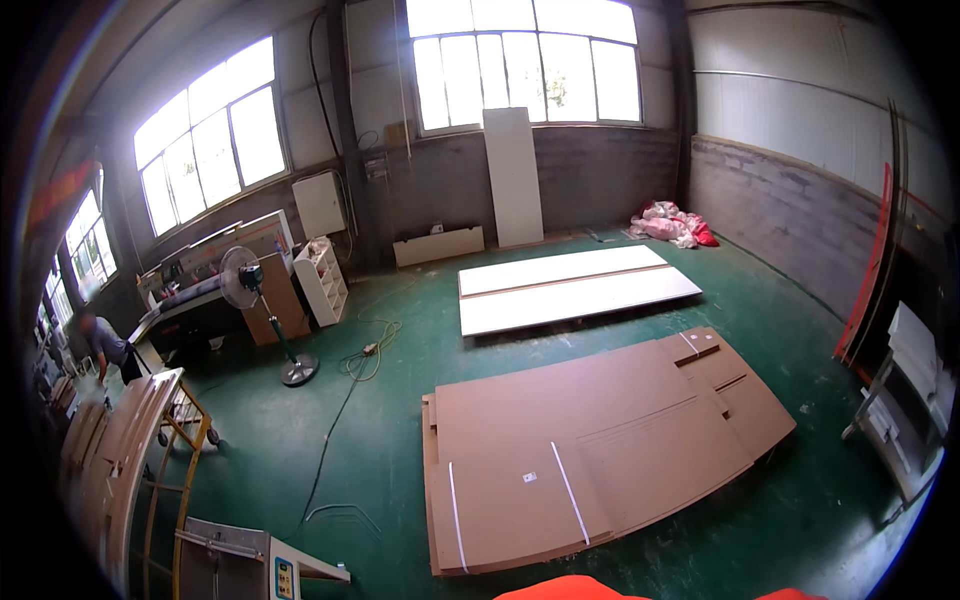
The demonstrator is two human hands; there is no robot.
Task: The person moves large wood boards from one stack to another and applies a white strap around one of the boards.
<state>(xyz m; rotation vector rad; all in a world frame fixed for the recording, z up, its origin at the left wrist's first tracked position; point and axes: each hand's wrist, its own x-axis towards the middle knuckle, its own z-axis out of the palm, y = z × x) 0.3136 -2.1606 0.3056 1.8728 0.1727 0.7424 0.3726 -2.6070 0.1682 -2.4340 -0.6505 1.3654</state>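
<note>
Neither of my hands shows in the head view. Closest in front of me lies a wide stack of flat brown cardboard (500,410), with white straps across it and smaller cardboard pieces (720,370) on its far right part. Beyond it, white panels (570,300) lie low over the floor, a brown strip showing between them. Bright orange-red shapes (570,588), which I cannot make out, cut into the lower edge.
A standing fan (298,370) and a coiled cable (370,350) are on the green floor at left. Nearby stand a yellow-framed cart (180,430) and a machine with a control panel (283,578). A person (105,345) bends at far left. A metal rack (890,430) stands at right.
</note>
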